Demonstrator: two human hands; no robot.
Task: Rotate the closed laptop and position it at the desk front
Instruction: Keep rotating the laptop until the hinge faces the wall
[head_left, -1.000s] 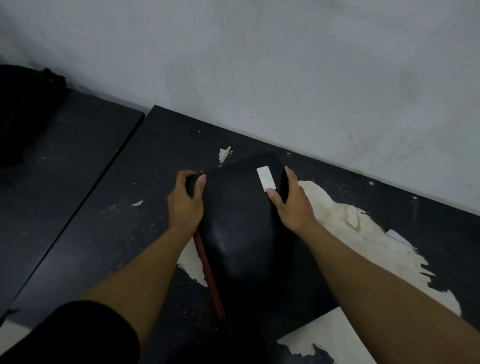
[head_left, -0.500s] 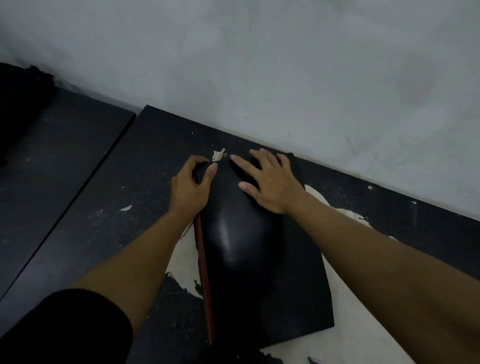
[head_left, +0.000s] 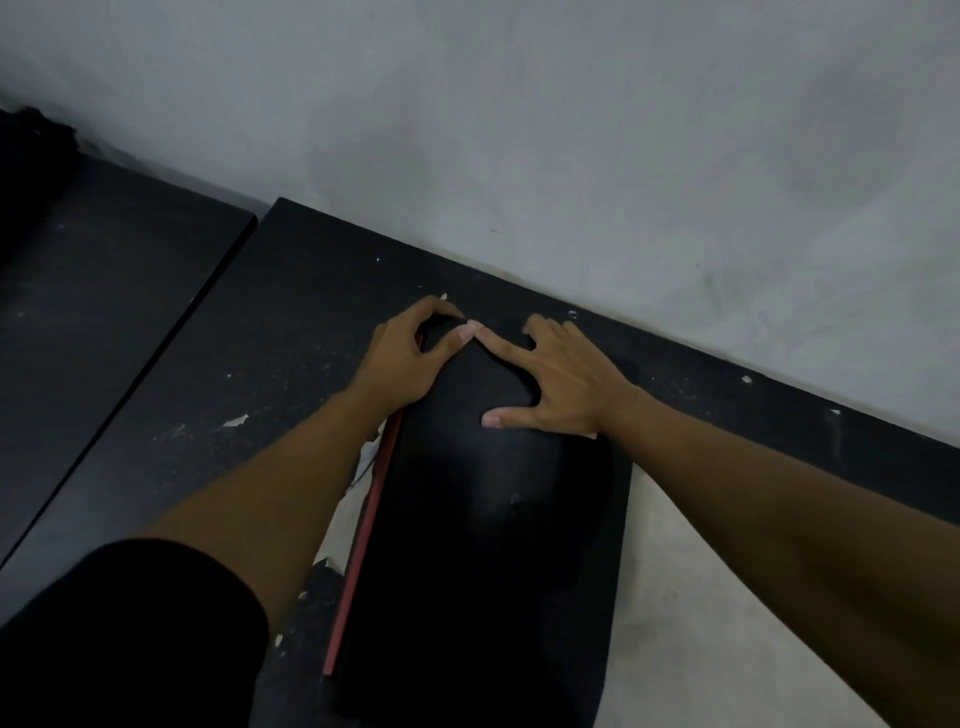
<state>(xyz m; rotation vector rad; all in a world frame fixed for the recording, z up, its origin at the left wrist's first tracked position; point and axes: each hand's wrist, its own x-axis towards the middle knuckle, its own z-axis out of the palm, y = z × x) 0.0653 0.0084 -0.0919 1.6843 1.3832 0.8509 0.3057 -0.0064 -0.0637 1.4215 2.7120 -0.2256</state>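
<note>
The counter (head_left: 291, 322) carries the closed black laptop (head_left: 483, 545), which has swung further since a second ago and now runs lengthwise from the wall toward the person. Its white sticker, seen then, is now covered. The right hand (head_left: 558, 376) has flattened, fingers spread, on the lid's far end. The left hand (head_left: 408, 358) grips the far left corner.
</note>
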